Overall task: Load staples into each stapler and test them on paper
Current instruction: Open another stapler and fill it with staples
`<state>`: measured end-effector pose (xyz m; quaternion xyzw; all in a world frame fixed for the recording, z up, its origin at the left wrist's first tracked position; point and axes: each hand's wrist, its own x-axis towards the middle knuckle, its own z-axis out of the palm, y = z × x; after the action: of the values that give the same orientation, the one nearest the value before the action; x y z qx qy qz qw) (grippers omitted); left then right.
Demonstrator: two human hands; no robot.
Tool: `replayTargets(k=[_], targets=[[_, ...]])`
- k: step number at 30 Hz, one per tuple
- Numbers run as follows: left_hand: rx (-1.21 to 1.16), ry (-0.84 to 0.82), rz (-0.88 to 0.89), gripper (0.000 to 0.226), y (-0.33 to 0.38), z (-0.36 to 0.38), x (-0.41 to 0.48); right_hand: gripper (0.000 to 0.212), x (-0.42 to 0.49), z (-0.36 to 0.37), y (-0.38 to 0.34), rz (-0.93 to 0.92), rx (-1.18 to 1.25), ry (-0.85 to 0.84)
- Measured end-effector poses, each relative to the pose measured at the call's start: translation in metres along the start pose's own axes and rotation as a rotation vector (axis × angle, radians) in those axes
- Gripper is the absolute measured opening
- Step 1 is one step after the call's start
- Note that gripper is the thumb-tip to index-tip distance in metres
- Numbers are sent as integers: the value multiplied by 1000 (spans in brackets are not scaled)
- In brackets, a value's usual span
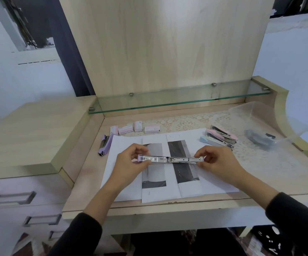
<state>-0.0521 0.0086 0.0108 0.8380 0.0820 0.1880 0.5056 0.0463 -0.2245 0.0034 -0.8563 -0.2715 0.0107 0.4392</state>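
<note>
Stapler, lilac-capped with a bright metal body, swung fully open into one flat line: held level just above the paper sheets at the middle of the desk. Left hand: thumb and fingers curled round the lilac end, pinching it. Right hand: thumb and fingertips pinching the bare metal end, the other fingers curled. Both arms reached in from the near edge in dark sleeves. Paper sheets: several white pages overlapping, two with grey and black printed panels, flat beneath the hands. Purple stapler: closed, on the desk just beside the left edge of the paper. Staple boxes: four small pink-and-white cartons in a row behind the paper. Pink stapler and pale blue stapler: lying close together at the right corner of the paper, on a lace mat. Clear plastic bag: on the mat at the far right, dark items inside that could not be made out. Glass shelf: fixed across the back panel above the desk. Drawers with metal handles: at the left, below.
</note>
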Motion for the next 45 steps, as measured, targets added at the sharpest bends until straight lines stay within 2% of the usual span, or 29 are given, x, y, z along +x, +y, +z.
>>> replayTargets(k=[3, 5, 8, 12, 15, 18, 23, 28, 39, 43, 45], targets=[[179, -18, -3, 18, -6, -1, 0, 16, 0, 6, 3, -47, -50, 54], [332, -11, 58, 15, -8, 0, 0, 16, 2, 10, 7, -70, -37, 95], [570, 14, 312, 24, -10, 5, 3, 15, 2, 15, 10, -86, -72, 107], [756, -167, 548, 46, -5, 23, 10, 18, 2, 20, 10, -186, -150, 126], [787, -281, 721, 43, 1, 39, 15, 18, 1, 22, 11, -196, -147, 139], [824, -279, 817, 35, 0, 45, 22, 15, 1, 21, 11, -186, -148, 141], [884, -293, 872, 59, -9, 47, 27, 11, 1, 23, 10, -204, -169, 155], [893, -319, 950, 64, -11, 45, 34, 10, 2, 26, 13, -212, -172, 141], [1007, -375, 1208, 60, -10, 38, 52, 8, 3, 27, 13, -208, -181, 139], [970, -384, 1232, 59, -13, 38, 56, 8, 2, 25, 12, -205, -165, 132], [948, -378, 1214, 48, -12, 39, 55, 8, 2, 25, 12, -202, -166, 129]])
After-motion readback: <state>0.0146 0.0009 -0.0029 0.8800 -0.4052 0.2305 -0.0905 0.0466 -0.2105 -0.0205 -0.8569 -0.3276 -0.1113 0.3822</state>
